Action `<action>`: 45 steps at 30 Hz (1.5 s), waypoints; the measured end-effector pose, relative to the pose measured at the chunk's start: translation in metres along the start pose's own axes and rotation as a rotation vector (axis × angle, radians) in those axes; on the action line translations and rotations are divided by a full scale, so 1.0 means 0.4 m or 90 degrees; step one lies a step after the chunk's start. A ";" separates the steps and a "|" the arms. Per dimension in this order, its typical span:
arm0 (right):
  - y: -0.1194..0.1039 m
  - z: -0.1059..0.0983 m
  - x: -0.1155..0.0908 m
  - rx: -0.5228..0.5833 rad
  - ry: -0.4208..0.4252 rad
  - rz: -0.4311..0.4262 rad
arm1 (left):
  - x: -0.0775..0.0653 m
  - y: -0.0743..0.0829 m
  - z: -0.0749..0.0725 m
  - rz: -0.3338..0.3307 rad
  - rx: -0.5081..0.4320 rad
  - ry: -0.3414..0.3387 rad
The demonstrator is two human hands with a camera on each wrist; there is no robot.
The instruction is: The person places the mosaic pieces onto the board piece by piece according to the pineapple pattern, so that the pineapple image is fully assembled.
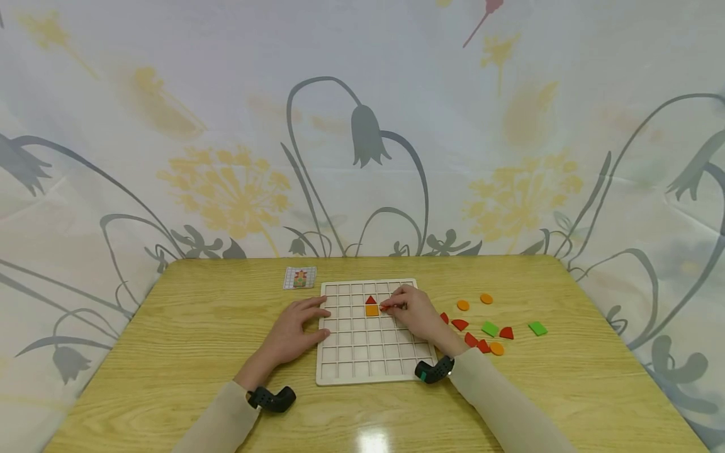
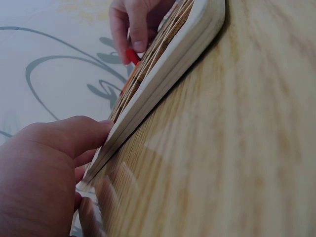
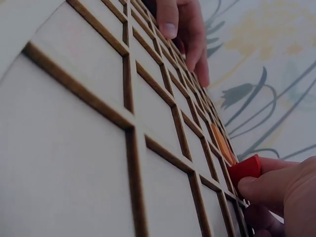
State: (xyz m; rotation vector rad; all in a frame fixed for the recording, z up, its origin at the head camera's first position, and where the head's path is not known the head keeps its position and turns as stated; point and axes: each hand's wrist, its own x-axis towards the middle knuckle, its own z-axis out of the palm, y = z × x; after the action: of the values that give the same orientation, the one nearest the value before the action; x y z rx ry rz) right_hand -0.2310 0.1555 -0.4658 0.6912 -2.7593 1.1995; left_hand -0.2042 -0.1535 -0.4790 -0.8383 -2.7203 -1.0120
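Note:
A white wooden grid board [image 1: 352, 353] lies on the table. In its upper part sit a red triangle [image 1: 370, 300] and, just below it, an orange square [image 1: 371, 311]. My right hand [image 1: 416, 313] pinches a small red piece [image 3: 245, 169] between thumb and fingers, low over the grid and right beside the orange square; the fingers partly hide its shape. With fingers spread, my left hand [image 1: 291, 331] rests at the board's left edge, its thumb touching the rim in the left wrist view.
A small printed card [image 1: 299, 277] lies behind the board, to the left. Right of the board are scattered loose pieces: red quarter-round ones [image 1: 460, 324], orange discs [image 1: 486, 299] and green squares [image 1: 537, 328]. A patterned cloth [image 1: 362, 189] hangs behind the wooden table [image 1: 187, 340].

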 end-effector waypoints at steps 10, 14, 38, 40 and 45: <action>0.017 -0.012 -0.004 -0.012 -0.053 -0.046 | 0.000 -0.005 0.000 0.002 -0.002 -0.001; 0.017 -0.012 0.003 -0.018 -0.055 -0.044 | 0.002 -0.008 -0.001 0.003 -0.003 0.002; 0.077 -0.163 -0.068 0.003 0.005 0.038 | 0.006 -0.008 0.003 0.005 -0.003 -0.001; 0.091 -0.180 -0.084 0.007 -0.013 0.062 | 0.005 -0.009 0.003 0.005 -0.002 0.000; 0.114 -0.202 -0.117 -0.008 -0.068 0.067 | 0.001 -0.010 0.003 0.003 -0.001 -0.001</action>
State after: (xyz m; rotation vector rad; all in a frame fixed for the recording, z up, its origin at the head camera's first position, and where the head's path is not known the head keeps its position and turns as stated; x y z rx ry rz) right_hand -0.2182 0.2576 -0.4508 0.6344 -2.9213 1.1958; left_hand -0.2066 -0.1551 -0.4821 -0.8460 -2.7181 -1.0133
